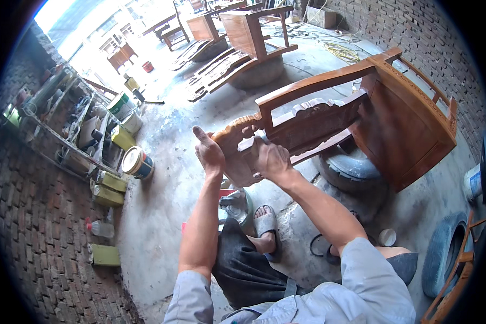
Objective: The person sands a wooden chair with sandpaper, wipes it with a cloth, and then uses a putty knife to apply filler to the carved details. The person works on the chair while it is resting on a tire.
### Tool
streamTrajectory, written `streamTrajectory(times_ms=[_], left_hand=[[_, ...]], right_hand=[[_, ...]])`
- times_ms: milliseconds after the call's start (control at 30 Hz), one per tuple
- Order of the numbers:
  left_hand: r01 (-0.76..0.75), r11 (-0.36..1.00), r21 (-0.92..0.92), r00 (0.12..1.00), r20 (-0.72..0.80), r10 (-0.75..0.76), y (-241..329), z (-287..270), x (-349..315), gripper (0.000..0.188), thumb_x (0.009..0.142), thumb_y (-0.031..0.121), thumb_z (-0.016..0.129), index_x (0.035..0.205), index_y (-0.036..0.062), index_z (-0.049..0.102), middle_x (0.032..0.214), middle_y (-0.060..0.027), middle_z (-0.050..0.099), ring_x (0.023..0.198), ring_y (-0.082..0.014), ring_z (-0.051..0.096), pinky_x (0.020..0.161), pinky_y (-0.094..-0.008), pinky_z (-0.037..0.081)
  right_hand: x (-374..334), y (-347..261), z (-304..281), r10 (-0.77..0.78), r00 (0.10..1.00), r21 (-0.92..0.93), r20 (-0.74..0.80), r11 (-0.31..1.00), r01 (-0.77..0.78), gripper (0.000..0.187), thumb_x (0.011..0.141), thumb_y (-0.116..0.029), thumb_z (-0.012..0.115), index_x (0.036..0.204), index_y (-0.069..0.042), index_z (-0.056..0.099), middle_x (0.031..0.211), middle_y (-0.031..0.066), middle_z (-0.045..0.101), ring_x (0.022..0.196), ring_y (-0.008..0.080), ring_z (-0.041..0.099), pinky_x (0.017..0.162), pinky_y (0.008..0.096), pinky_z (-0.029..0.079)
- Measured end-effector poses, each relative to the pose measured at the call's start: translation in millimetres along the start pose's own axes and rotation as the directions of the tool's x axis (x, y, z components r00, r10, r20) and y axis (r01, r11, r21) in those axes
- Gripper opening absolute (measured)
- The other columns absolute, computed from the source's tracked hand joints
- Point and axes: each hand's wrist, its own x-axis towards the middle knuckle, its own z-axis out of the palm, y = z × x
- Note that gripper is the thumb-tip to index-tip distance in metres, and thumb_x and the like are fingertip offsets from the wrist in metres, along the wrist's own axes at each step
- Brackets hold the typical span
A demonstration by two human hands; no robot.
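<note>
A reddish-brown wooden chair [399,119] lies on its side on a tyre [351,164], its carved arm pointing toward me. My left hand [208,152] grips the rounded end of the carved arm [237,132] from the left, thumb raised. My right hand [272,161] presses against the same end from the right; I cannot tell if it holds a small pad or cloth. My legs and a sandalled foot [265,221] are below the hands.
Paint cans [137,162] and yellow-green tins [110,189] line the brick wall on the left beside a cluttered rack [75,129]. More wooden chairs [248,38] rest on tyres farther back. A tyre [443,254] and a white pot [472,181] are at right.
</note>
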Motion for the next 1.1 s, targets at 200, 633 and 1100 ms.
streamTrajectory(times_ms=[200, 633, 1100], left_hand=[[0.003, 0.999, 0.042, 0.999, -0.037, -0.002, -13, -8, 2, 0.096, 0.098, 0.069, 0.012, 0.083, -0.0072, 0.070, 0.073, -0.0165, 0.069, 0.076, -0.0284, 0.065, 0.079, -0.0402, 0.050], [-0.013, 1.000, 0.019, 1.000, -0.019, 0.013, -13, 0, 0, 0.094, 0.100, 0.064, 0.011, 0.082, -0.0063, 0.070, 0.073, -0.0225, 0.069, 0.079, -0.0363, 0.068, 0.083, -0.0440, 0.049], [-0.006, 0.998, 0.056, 1.000, -0.020, 0.007, -2, -5, -5, 0.095, 0.099, 0.065, 0.009, 0.085, -0.0041, 0.072, 0.074, -0.0219, 0.070, 0.080, -0.0372, 0.068, 0.083, -0.0428, 0.050]], right_hand=[[-18, -48, -54, -0.010, 1.000, 0.105, 0.015, 0.994, 0.009, 0.041, 0.089, -0.014, 0.047, 0.125, 0.004, 0.055, 0.101, 0.0293, 0.067, 0.085, 0.0472, 0.067, 0.080, 0.0527, 0.055], [34, -41, -59, -0.056, 0.986, 0.124, -0.154, 0.989, 0.076, 0.043, 0.089, -0.014, 0.048, 0.128, 0.004, 0.054, 0.099, 0.0250, 0.069, 0.089, 0.0446, 0.067, 0.082, 0.0488, 0.054], [25, -43, -71, -0.111, 0.982, 0.359, -0.152, 0.920, 0.159, 0.033, 0.096, -0.016, 0.047, 0.119, 0.004, 0.061, 0.099, 0.0280, 0.066, 0.099, 0.0431, 0.064, 0.083, 0.0472, 0.053]])
